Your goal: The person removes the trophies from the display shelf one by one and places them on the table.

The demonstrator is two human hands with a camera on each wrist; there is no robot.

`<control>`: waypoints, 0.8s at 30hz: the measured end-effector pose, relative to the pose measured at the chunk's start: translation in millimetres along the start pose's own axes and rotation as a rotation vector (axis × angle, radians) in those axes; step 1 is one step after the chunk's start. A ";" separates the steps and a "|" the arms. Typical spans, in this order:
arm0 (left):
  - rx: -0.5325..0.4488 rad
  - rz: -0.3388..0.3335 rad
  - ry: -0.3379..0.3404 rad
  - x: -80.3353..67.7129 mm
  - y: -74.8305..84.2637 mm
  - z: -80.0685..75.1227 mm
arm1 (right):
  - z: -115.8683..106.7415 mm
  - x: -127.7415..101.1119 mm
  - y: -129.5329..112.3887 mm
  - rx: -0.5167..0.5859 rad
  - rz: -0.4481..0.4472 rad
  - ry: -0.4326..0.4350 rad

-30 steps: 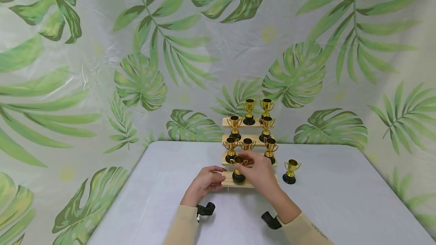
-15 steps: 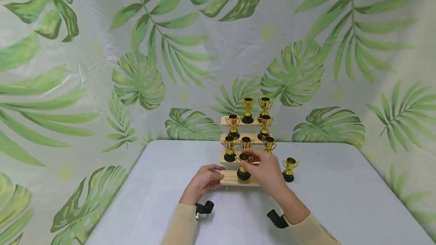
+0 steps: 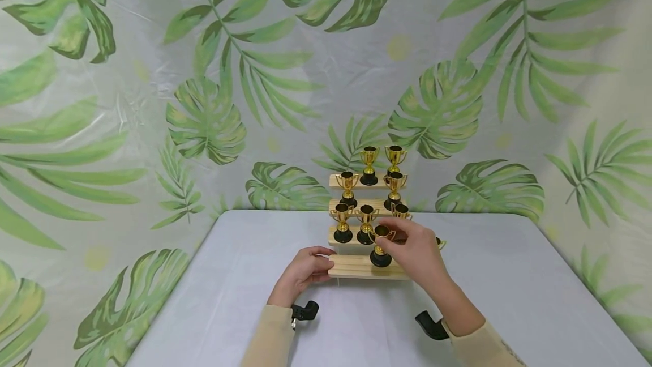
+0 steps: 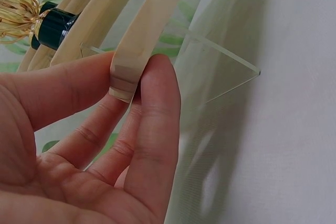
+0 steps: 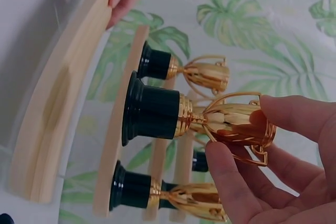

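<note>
Pinching the gold bowl of a small trophy [image 3: 381, 245] between thumb and fingers, the right hand [image 3: 415, 254] holds it upright over the lowest step of a tiered wooden stand [image 3: 351, 268]. In the head view its black base appears to touch that step; the right wrist view shows the base level with the tier above, so contact cannot be confirmed. The right fingers [image 5: 294, 121] are curled round the cup, thumb opposite.

The left hand [image 3: 303, 273] grips the left end of the lowest step, thumb [image 4: 157, 114] and forefinger pinching the board's end (seen closely in the left wrist view). A clear acrylic support [image 4: 226, 72] stands just beside that end.

Seven further trophies occupy the upper steps: two [image 3: 342, 224] and a third partly hidden behind the right hand on the second tier, two [image 3: 347, 187] on the third, two [image 3: 369, 164] on top. Another trophy [image 3: 440, 241] is almost hidden behind the right hand. The stand sits on a white table [image 3: 229, 299] before a leaf-printed backdrop [image 3: 204, 118].
</note>
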State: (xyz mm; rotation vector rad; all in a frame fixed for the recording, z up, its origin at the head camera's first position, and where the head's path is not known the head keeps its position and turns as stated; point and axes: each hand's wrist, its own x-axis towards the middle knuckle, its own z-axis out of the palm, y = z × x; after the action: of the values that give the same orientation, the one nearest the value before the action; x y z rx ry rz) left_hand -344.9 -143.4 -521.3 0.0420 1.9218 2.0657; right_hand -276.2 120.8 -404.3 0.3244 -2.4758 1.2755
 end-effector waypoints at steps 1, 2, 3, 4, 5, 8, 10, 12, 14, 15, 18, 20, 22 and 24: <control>0.004 0.004 -0.001 -0.2 -0.2 0.0 | -2.5 -0.4 0.8 -0.002 0.002 -0.002; 0.004 0.003 0.000 -0.3 -0.2 0.1 | -4.9 -0.7 1.5 -0.006 0.004 -0.003; 0.004 0.003 -0.001 -0.4 -0.1 0.2 | -7.3 -1.0 2.2 -0.011 0.005 -0.002; 0.003 0.004 -0.002 -0.4 -0.1 0.2 | -9.5 -1.3 2.9 -0.017 0.006 -0.002; 0.002 0.002 -0.002 -0.4 -0.1 0.2 | -11.8 -1.6 3.6 -0.023 0.008 -0.003; -0.001 0.002 -0.005 0.0 -0.3 0.3 | -18.3 -2.4 5.7 -0.042 0.006 0.002; -0.001 0.000 -0.004 0.0 0.0 0.0 | -22.6 -3.1 6.8 -0.050 0.008 0.005; -0.001 -0.001 -0.002 0.0 0.0 -0.4 | -26.9 -3.8 7.9 -0.055 0.013 0.007; -0.001 -0.004 -0.001 0.1 0.0 -0.6 | -31.1 -4.3 9.1 -0.066 0.017 0.009; -0.004 -0.007 0.000 0.1 0.3 -0.7 | -33.3 -4.5 9.7 -0.070 0.015 0.011; -0.002 -0.006 -0.003 0.1 0.2 -0.6 | -38.8 -4.4 12.1 -0.089 0.005 0.016; -0.003 -0.006 -0.005 0.3 0.1 -0.4 | -42.0 -4.5 13.3 -0.095 0.004 0.020; -0.001 -0.003 -0.006 0.4 -0.1 0.1 | -45.2 -4.8 14.4 -0.103 0.007 0.024; -0.002 -0.003 -0.007 0.4 -0.2 0.7 | -48.2 -5.4 15.0 -0.108 0.015 0.026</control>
State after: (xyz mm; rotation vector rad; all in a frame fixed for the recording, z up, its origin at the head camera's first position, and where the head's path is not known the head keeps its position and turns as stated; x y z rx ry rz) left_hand -345.1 -142.6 -521.5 0.0460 1.9146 2.0629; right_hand -267.4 169.0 -391.5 0.2611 -2.5175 1.1382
